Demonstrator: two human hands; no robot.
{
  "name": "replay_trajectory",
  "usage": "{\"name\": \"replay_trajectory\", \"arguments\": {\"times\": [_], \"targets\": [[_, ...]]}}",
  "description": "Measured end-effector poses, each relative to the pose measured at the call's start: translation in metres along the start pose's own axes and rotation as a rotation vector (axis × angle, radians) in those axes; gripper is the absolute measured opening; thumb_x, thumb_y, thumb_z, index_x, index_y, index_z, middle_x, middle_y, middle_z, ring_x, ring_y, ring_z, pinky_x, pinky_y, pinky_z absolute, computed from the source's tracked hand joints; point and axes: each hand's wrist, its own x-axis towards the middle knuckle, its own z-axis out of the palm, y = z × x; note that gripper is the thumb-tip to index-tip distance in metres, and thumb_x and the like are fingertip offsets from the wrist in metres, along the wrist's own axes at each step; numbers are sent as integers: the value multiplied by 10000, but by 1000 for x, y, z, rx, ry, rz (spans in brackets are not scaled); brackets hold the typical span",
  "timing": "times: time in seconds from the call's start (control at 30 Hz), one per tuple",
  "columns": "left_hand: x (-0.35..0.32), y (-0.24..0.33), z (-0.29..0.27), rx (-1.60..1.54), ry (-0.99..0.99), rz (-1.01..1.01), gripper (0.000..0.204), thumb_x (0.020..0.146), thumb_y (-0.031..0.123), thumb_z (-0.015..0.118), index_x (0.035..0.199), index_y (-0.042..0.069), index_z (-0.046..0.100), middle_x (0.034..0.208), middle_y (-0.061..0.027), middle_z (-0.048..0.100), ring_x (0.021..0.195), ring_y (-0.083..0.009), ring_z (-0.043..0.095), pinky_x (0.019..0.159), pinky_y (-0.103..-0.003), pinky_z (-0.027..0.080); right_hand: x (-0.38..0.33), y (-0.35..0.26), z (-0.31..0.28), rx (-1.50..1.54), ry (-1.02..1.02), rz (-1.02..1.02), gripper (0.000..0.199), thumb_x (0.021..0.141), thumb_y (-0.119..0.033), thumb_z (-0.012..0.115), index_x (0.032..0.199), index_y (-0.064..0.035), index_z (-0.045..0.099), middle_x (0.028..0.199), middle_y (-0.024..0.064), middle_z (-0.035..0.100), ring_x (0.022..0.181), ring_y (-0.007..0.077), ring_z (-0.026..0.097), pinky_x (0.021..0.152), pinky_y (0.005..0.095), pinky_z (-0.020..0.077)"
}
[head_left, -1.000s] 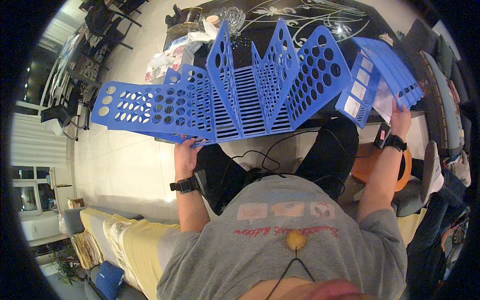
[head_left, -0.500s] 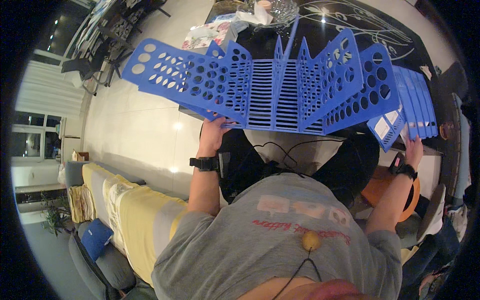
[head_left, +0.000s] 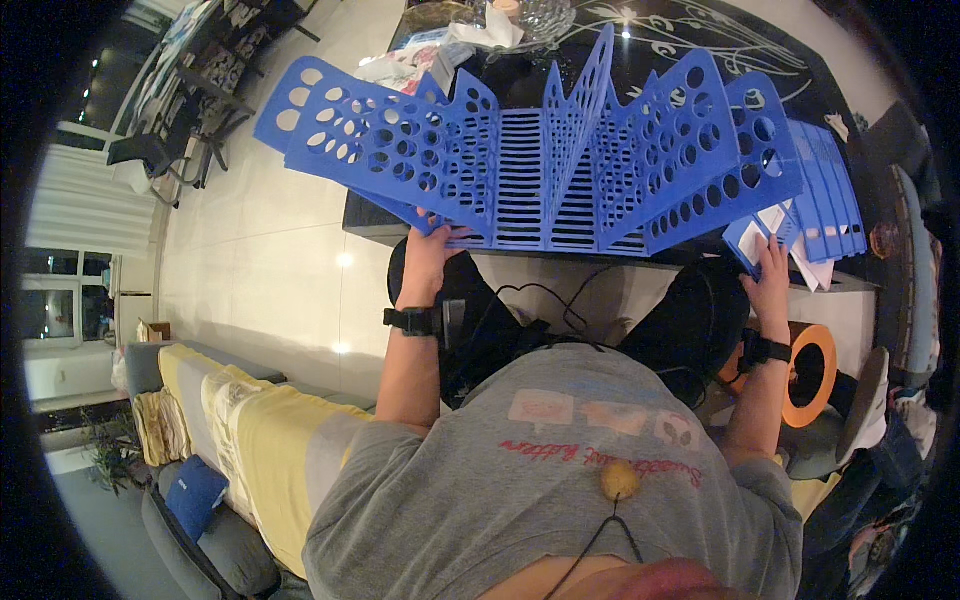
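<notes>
A large blue plastic file rack (head_left: 520, 180) with perforated dividers fanned apart stands at the near edge of a black table. My left hand (head_left: 428, 262) grips its lower left corner, with fingertips showing through and behind the plastic. To the right, my right hand (head_left: 768, 278) is closed at the near edge of a small blue slotted panel (head_left: 742, 240) with a white label. Its fingertips lie over the panel and the thumb is at the side. Right beside that are more blue slatted panels (head_left: 825, 195), with white paper (head_left: 815, 272) sticking out below.
On the black table (head_left: 790, 50) stand a glass bowl (head_left: 545, 25) and a flowered tissue box (head_left: 400, 70). An orange ring-shaped object (head_left: 810, 375) is below my right forearm. A sofa with a yellow cover (head_left: 270, 420) runs along the left. Dark cables (head_left: 570, 290) hang between my knees.
My right hand has moved left from the edge of the blue slatted panels to the small labelled panel. White paper now shows below the panels. The left hand keeps its grip on the rack.
</notes>
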Motion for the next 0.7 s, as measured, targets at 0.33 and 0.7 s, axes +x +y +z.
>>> {"name": "replay_trajectory", "arguments": {"times": [0.33, 0.7], "targets": [[13, -12, -11, 67, 21, 15, 333, 855, -24, 458, 1185, 11, 447, 1072, -108, 564, 867, -227, 625, 651, -308, 550, 12, -18, -63, -3, 479, -64, 394, 861, 38, 500, 1231, -86, 553, 1216, 144, 582, 1115, 294, 564, 940, 347, 437], [12, -10, -10, 125, 12, 64, 298, 885, 13, 463, 1181, 12, 495, 1015, -96, 616, 817, -196, 629, 641, -304, 516, 6, -28, -142, 614, 1054, 378, 278, 953, -191, 508, 1127, 23, 546, 987, 57, 611, 869, 114, 537, 770, 240, 419]]}}
